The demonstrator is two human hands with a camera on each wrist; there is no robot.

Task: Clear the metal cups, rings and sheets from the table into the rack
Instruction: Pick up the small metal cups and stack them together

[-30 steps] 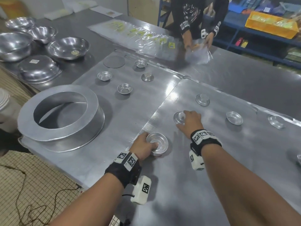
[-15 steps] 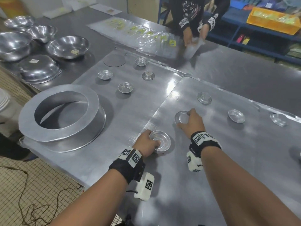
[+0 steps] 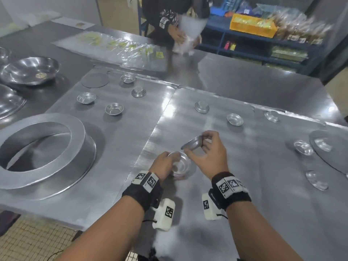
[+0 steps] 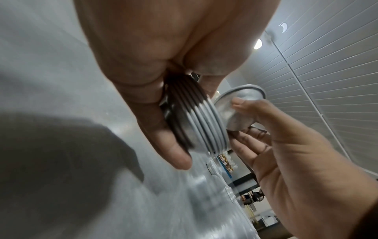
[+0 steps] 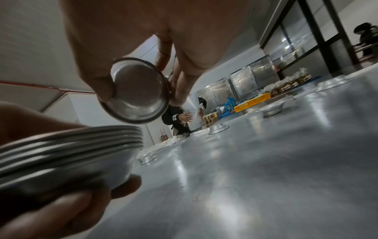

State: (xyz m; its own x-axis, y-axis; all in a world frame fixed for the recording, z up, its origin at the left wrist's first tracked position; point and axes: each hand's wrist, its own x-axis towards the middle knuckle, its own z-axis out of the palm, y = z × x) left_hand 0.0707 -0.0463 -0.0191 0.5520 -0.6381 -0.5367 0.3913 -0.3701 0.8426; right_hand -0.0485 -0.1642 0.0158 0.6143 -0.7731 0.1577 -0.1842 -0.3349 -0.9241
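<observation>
Right grip (image 3: 209,151) pinches a tilted cup (image 3: 193,143) beside left grip (image 3: 163,164) holding stacked cups (image 3: 181,165).

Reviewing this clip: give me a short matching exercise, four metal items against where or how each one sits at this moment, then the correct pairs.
Items:
1. stack of nested cups
2. single tilted cup
3. large metal ring
4. flat round disc

States:
A. lying flat at the far edge of the left sheet
B. pinched in the right hand, above the table
C. gripped in the left hand
D. standing on the left sheet, near the table's left edge

Pairs: 1-C, 2-B, 3-D, 4-A
</observation>
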